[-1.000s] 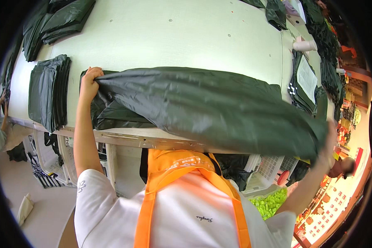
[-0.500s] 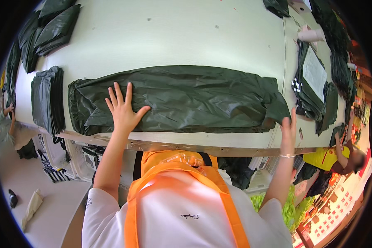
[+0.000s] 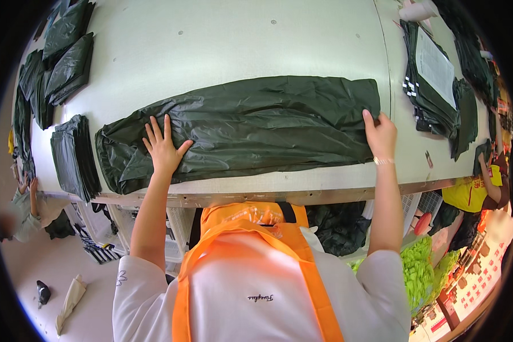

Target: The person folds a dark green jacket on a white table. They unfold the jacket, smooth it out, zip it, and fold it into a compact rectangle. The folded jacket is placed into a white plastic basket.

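Note:
A long piece of thin, shiny dark green fabric lies across the pale table in front of me, creased along its length. My left hand presses flat on its left part, fingers spread and thumb out to the side. At the right end, my right hand grips the fabric's edge, with the thumb on top and the other fingers curled and partly hidden. The fabric is bunched at its left end and straighter along its right edge.
Folded dark green stacks lie to the left, with more bundles behind. A paper sheet rests on dark pieces at the right, near small snips. Crates stand under the table edge. Other people work at both sides.
My right hand has moved from beside the fabric's lower right corner onto its right edge and closed there. The drooping right end now lies straighter. My left hand stays spread on the fabric.

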`<state>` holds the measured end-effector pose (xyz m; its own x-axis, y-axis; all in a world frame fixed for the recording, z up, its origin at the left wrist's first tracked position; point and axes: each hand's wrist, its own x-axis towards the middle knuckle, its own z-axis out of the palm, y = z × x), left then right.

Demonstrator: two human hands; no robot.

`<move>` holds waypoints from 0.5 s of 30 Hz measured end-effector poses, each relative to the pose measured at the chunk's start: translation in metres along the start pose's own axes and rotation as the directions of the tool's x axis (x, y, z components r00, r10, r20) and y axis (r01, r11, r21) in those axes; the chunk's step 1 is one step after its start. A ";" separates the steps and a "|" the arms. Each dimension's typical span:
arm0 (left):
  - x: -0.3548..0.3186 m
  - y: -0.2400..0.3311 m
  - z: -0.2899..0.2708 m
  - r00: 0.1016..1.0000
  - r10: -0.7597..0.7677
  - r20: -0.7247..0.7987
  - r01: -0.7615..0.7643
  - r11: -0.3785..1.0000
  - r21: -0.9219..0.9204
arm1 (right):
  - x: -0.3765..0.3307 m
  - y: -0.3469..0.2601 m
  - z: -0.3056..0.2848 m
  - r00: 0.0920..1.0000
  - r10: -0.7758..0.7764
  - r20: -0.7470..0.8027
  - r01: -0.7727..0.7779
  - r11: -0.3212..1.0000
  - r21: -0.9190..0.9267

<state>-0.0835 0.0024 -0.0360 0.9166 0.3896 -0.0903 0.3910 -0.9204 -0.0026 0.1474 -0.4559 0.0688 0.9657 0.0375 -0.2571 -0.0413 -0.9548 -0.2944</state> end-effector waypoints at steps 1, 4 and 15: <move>0.000 0.000 -0.001 1.000 0.007 0.001 -0.007 1.000 -0.008 | 0.010 0.000 0.007 0.998 0.053 -0.026 -0.055 0.997 -0.053; 0.002 0.005 -0.005 1.000 0.011 -0.007 -0.011 1.000 -0.029 | 0.030 0.014 0.048 0.977 0.147 -0.153 -0.156 0.986 -0.050; 0.008 0.188 -0.090 0.835 0.525 -0.165 -0.542 0.733 -0.411 | 0.020 0.081 0.049 0.983 0.142 0.120 -0.172 0.939 0.296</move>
<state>0.0043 -0.1646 0.0520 0.9844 -0.1526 0.0880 -0.1760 -0.8723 0.4563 0.1511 -0.5178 -0.0051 0.9122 -0.0635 -0.4049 -0.2810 -0.8160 -0.5052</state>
